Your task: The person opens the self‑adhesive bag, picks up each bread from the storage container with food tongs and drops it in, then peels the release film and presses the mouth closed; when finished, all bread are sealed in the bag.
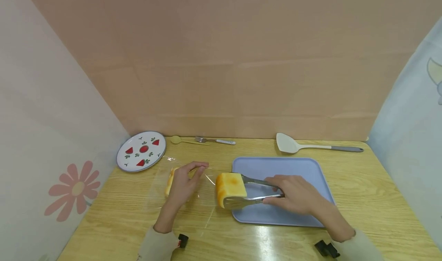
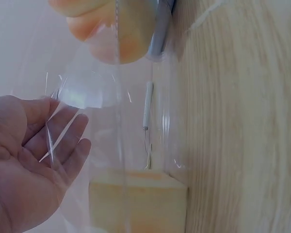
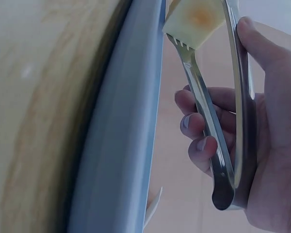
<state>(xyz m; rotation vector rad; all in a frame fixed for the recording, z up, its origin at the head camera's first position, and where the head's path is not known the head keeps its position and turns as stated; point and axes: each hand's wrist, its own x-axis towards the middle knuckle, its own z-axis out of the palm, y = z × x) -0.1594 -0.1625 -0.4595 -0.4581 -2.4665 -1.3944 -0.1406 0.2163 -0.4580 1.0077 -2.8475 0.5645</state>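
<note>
My right hand (image 1: 298, 194) grips metal tongs (image 3: 211, 119), fingers around one arm and thumb on the other. Between the tong ends sits a yellow block of bread (image 1: 235, 183) with browned ridges, held above the left edge of the blue tray (image 1: 276, 219). To its left, my left hand (image 1: 184, 184) pinches the rim of a clear plastic bag (image 2: 106, 145) between thumb and forefinger; the other fingers are spread. A second bread block (image 2: 138, 208) lies inside the bag, partly hidden behind the left hand in the head view.
A plate with watermelon pictures (image 1: 134, 159) leans at the back left. Along the back lie a yellow spoon (image 1: 176, 140), a fork (image 1: 221, 141) and a white spatula (image 1: 288, 144) with a grey handle. Walls border the table at the back and both sides.
</note>
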